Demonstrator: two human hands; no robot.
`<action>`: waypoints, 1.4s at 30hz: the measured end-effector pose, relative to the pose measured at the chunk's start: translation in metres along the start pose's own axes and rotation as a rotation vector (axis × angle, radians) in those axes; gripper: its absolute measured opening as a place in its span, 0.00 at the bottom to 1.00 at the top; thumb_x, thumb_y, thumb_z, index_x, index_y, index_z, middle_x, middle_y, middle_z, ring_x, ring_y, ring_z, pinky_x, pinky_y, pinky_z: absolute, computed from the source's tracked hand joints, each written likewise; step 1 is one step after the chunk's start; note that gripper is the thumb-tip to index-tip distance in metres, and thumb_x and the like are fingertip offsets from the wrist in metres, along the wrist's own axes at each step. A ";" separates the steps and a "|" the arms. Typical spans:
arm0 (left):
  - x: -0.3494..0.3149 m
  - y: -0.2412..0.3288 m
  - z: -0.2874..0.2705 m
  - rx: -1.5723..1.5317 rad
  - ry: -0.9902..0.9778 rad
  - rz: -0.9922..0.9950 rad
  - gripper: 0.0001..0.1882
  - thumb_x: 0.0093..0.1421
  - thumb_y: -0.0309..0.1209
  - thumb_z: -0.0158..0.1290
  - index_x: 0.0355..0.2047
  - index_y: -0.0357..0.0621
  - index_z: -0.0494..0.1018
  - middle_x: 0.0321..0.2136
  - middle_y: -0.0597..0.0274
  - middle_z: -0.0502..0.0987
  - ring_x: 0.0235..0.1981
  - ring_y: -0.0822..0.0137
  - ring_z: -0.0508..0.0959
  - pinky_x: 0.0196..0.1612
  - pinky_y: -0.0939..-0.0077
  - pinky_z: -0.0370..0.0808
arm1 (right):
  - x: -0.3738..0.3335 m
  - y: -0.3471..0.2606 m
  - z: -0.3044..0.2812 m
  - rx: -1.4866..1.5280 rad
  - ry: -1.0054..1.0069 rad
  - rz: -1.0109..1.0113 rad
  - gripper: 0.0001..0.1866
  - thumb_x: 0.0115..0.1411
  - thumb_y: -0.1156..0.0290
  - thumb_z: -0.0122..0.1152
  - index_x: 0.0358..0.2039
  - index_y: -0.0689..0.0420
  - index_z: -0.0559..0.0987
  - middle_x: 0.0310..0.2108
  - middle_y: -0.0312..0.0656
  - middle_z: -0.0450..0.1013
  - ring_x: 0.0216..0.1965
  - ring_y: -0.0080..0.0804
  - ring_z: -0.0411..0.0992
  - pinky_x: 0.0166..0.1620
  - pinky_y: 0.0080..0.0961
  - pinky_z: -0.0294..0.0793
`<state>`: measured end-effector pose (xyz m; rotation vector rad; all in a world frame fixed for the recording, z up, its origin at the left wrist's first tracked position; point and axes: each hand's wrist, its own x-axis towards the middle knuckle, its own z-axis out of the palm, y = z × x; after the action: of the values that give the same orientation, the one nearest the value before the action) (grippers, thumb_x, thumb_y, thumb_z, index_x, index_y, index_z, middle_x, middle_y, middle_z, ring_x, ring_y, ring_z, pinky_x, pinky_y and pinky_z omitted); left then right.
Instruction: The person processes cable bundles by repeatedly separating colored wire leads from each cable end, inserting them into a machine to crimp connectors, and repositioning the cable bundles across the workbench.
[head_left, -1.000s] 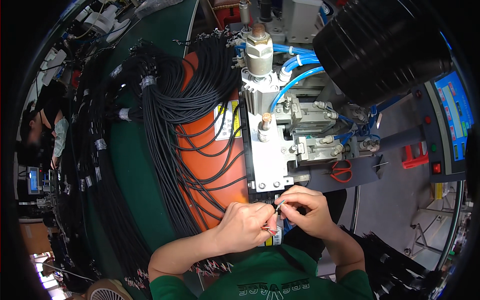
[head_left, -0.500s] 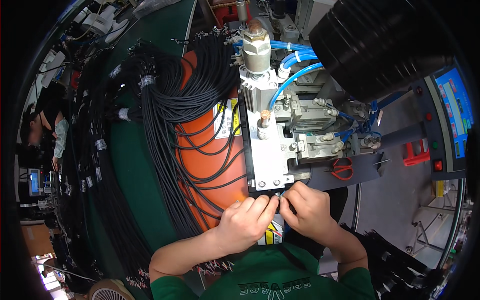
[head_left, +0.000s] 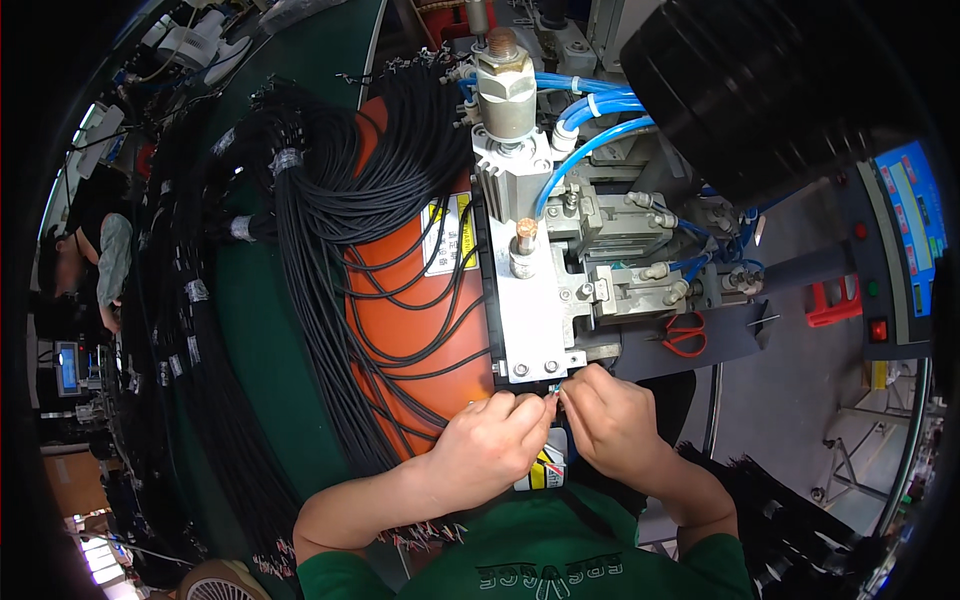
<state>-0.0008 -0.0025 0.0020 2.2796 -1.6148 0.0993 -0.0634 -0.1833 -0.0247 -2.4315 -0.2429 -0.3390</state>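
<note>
At the front end of the press machine's white metal block (head_left: 530, 300), my left hand (head_left: 492, 445) and my right hand (head_left: 612, 415) meet with their fingertips pinched together. Between them shows a tiny pale and bluish bit that looks like thin wire ends (head_left: 554, 391); the fingers cover most of it. Both hands are closed, just below the block's lower edge. Black cables (head_left: 400, 375) run across the orange machine cover (head_left: 400, 320) toward my left hand, and some pass out of sight behind it.
A thick bundle of black cables (head_left: 310, 250) lies on the green table (head_left: 250, 330) to the left. Blue air hoses (head_left: 590, 140) arch over the machine. Red-handled scissors (head_left: 685, 335) rest on a dark shelf at right, near a control panel (head_left: 905, 230). Another person (head_left: 110, 250) sits far left.
My fingertips stay together at the block's front end, with the right hand's fingers shifted slightly. The whole view has moved a little; the cables and machine look the same.
</note>
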 end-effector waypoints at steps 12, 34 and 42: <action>0.007 -0.002 -0.002 -0.011 -0.061 -0.029 0.22 0.46 0.28 0.53 0.43 0.34 0.75 0.27 0.63 0.67 0.27 0.67 0.71 0.28 0.75 0.71 | -0.002 0.008 0.009 0.039 0.183 -0.049 0.04 0.51 0.79 0.62 0.29 0.62 0.76 0.28 0.41 0.73 0.21 0.33 0.74 0.21 0.24 0.70; -0.017 -0.021 -0.013 -1.102 0.021 -0.475 0.05 0.61 0.23 0.55 0.35 0.33 0.76 0.20 0.63 0.77 0.23 0.77 0.76 0.24 0.82 0.71 | -0.006 0.001 0.000 1.350 -0.142 0.306 0.09 0.58 0.82 0.59 0.41 0.65 0.78 0.36 0.42 0.74 0.28 0.20 0.75 0.27 0.13 0.70; -0.001 -0.005 0.001 -0.543 0.144 -0.158 0.04 0.58 0.25 0.54 0.33 0.36 0.73 0.17 0.54 0.72 0.19 0.58 0.76 0.22 0.68 0.72 | -0.013 0.005 0.006 0.782 0.069 0.085 0.12 0.52 0.81 0.66 0.38 0.60 0.79 0.36 0.42 0.73 0.25 0.17 0.68 0.27 0.15 0.67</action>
<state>0.0031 -0.0002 -0.0004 1.9148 -1.1999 -0.1879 -0.0732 -0.1846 -0.0364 -1.6506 -0.1928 -0.2294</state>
